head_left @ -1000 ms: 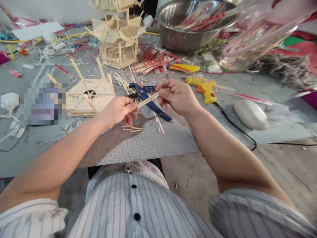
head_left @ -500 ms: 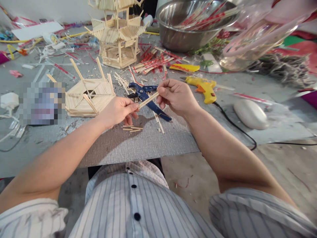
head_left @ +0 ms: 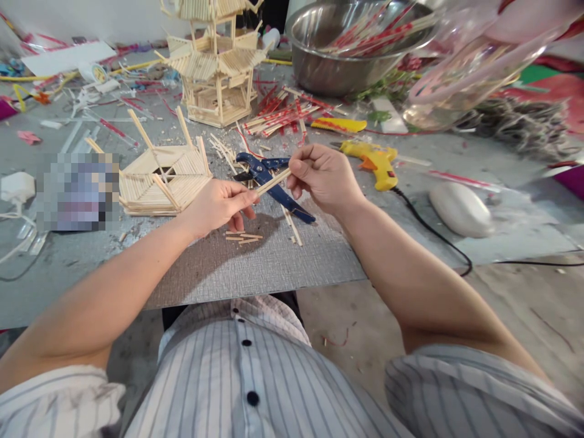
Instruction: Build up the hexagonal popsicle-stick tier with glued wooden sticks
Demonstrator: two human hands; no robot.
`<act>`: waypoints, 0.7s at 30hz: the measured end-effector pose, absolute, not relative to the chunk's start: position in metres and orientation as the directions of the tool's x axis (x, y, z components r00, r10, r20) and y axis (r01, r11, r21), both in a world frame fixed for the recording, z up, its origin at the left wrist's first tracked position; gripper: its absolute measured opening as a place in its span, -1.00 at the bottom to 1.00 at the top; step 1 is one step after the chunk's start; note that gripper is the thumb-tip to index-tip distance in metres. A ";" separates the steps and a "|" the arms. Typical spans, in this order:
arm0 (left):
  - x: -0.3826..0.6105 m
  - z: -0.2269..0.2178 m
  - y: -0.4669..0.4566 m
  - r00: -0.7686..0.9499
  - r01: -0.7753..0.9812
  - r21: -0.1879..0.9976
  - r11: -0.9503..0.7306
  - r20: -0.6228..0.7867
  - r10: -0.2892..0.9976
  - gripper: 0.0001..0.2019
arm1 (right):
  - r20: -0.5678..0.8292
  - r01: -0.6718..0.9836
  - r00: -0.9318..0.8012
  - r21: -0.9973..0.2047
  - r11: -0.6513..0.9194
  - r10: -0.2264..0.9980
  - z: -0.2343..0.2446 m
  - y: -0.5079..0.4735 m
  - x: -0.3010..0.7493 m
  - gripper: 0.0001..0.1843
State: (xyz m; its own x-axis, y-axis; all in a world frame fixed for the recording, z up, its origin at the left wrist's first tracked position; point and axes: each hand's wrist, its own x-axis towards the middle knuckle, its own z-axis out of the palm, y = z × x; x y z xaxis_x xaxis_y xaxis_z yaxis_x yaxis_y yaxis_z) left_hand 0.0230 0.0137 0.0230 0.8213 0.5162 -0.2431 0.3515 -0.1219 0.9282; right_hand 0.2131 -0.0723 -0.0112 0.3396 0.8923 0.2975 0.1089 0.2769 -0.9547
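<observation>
Between my two hands I hold thin wooden sticks [head_left: 274, 180], probably a pair side by side. My left hand [head_left: 223, 204] pinches their left end, and my right hand [head_left: 322, 176] grips the right end. Behind them on the table lies a blue cutter tool [head_left: 287, 198], partly covered by my hands and the sticks. To the left of my left hand sits a six-sided platform of wooden sticks [head_left: 159, 176] with several posts standing up from it. Short cut stick pieces [head_left: 246, 236] lie just below my left hand.
A yellow glue gun [head_left: 376, 161] with a black cord lies right of my right hand. Beyond are a yellow utility knife [head_left: 338, 125], red-wrapped chopsticks [head_left: 283, 112], a metal bowl [head_left: 314, 73] and a tiered stick pagoda [head_left: 219, 67]. A white oval object [head_left: 460, 208] rests at right.
Both hands stay almost in place, still holding the sticks. My left fingers have shifted very slightly right along them. The whole view has moved a little.
</observation>
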 end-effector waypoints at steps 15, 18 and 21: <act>0.025 0.023 0.012 0.771 0.342 0.935 -0.092 -0.223 0.596 -0.82 | 0.249 0.001 0.303 -0.965 0.261 0.920 -0.011 -0.076 0.217 -0.54; 0.024 0.023 0.012 0.776 0.339 0.936 -0.097 -0.220 0.591 -0.83 | 0.244 0.004 0.290 -0.967 0.254 0.925 -0.012 -0.075 0.218 -0.58; 0.024 0.023 0.012 0.780 0.347 0.932 -0.106 -0.224 0.584 -0.83 | 0.241 -0.003 0.299 -0.967 0.254 0.923 -0.012 -0.074 0.217 -0.65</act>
State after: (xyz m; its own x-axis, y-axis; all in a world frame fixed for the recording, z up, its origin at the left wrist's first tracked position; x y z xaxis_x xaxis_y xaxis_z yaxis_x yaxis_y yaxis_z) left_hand 0.0243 0.0117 0.0230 0.7802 0.5841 -0.2239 0.3466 -0.1058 0.9320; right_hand 0.2171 -0.0736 -0.0121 0.2990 0.9233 0.2412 -0.0027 0.2536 -0.9673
